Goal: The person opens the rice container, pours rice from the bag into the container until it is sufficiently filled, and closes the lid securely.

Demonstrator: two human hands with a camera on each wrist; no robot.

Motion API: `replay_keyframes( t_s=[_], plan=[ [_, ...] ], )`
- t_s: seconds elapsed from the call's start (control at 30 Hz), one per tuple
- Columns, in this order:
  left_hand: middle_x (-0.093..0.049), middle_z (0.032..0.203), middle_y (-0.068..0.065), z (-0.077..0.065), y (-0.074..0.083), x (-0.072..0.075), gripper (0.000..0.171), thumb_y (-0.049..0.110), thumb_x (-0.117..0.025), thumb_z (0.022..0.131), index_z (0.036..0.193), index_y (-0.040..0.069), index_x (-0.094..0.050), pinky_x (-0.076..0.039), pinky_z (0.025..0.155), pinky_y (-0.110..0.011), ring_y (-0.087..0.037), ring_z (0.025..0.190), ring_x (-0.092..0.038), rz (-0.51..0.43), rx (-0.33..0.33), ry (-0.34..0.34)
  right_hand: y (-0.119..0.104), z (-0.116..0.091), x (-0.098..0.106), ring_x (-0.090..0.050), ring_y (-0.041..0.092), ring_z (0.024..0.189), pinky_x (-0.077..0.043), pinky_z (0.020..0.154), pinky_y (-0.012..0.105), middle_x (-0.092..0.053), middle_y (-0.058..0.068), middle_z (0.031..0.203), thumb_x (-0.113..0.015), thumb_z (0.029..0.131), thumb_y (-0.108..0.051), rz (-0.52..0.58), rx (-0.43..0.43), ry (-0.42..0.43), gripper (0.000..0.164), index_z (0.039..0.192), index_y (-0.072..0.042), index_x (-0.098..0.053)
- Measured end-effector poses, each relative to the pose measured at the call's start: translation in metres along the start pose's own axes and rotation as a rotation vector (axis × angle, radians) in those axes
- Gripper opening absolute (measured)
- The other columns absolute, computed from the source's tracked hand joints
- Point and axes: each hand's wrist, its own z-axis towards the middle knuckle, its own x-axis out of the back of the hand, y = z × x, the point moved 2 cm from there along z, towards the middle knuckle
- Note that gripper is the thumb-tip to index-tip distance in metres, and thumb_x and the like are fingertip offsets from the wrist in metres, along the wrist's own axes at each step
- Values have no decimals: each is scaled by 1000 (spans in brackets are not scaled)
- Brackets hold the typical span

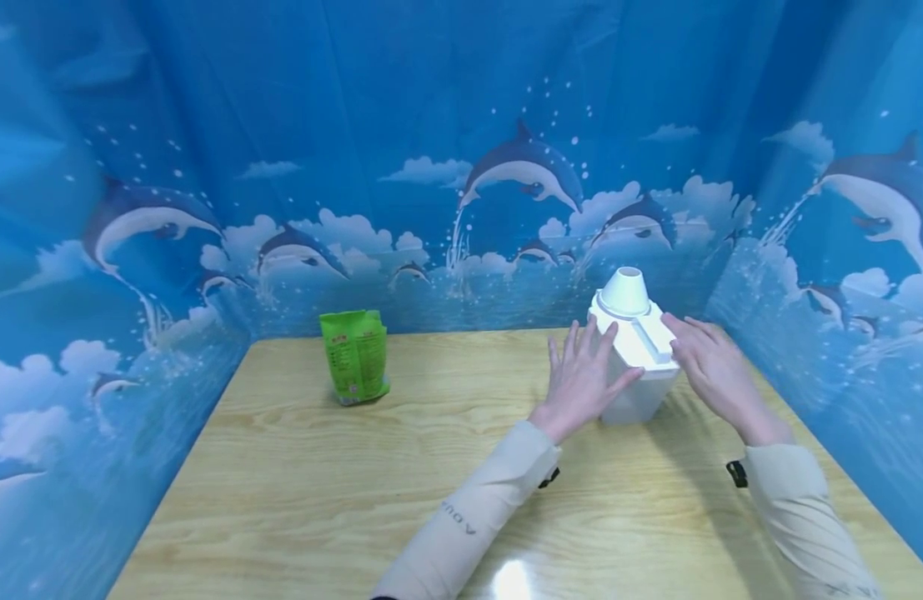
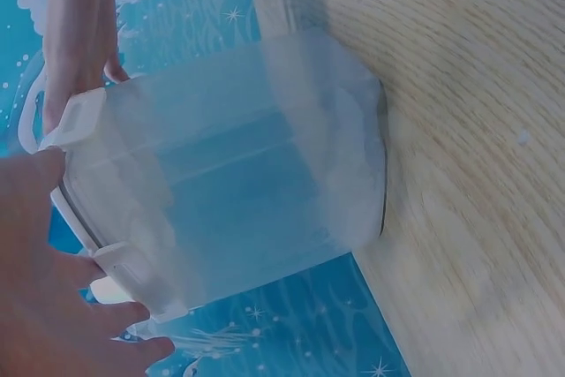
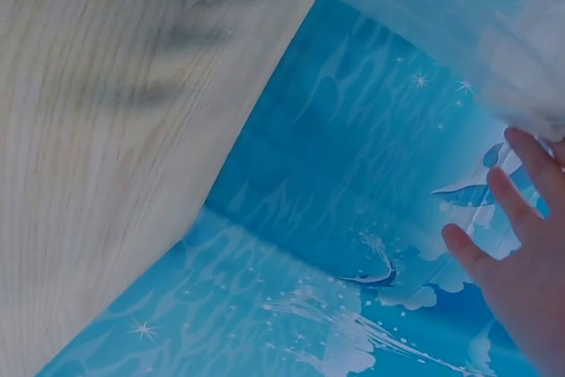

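Observation:
A translucent plastic storage container (image 1: 632, 402) stands upright at the table's right side. Its white lid (image 1: 659, 340) carries a cone-shaped white piece (image 1: 624, 292) toward the back. My left hand (image 1: 581, 377), fingers spread and fairly straight, lies along the lid's left edge, its thumb reaching the front corner. On the opposite edge is my right hand (image 1: 710, 367), with fingertips at the lid. The left wrist view shows white side clips (image 2: 132, 273) under the lid, close to the left fingers. In the right wrist view, the right fingers (image 3: 516, 196) are extended and apart beside the container.
A green printed bag (image 1: 356, 357) stands at the back left of the wooden table (image 1: 341, 500). Blue dolphin-print curtain (image 1: 431, 100) hangs behind the table and along both sides. The right side curtain comes close to the right arm.

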Motion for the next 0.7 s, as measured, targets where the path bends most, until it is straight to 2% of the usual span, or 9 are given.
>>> replay_keyframes(
  t_s=[0.17,0.33,0.5,0.7],
  plan=[
    [-13,170,-9,-2,-2,3,79,70,-34,100,163,25,-19,-11,122,-64,-33,155,-11,12,-10,-9,-1,-3,2,-37,52,137,-23,108,75,-47,28,149,-50,107,-34,-7,19,-33,55,157,-12,-39],
    [-14,169,-8,-4,-5,6,80,71,-34,99,163,25,-21,-9,122,-63,-33,155,-11,27,-11,-25,-5,-4,3,-32,51,141,-20,108,78,-42,25,155,-59,102,-40,-21,-25,-101,68,160,-18,-32],
    [-14,169,-8,-10,-10,9,81,73,-35,98,162,26,-23,-8,122,-63,-34,155,-10,25,-14,-34,-13,-6,0,-31,52,141,-21,106,79,-38,25,157,-58,102,-40,-26,-45,-137,70,161,-17,-28],
    [-10,170,-8,-15,-15,12,81,73,-35,98,163,27,-19,-4,121,-64,-34,156,-7,5,-20,-38,-24,-8,-2,-30,51,143,-21,108,78,-36,22,159,-57,103,-42,-22,-70,-137,71,161,-16,-27]
  ],
)
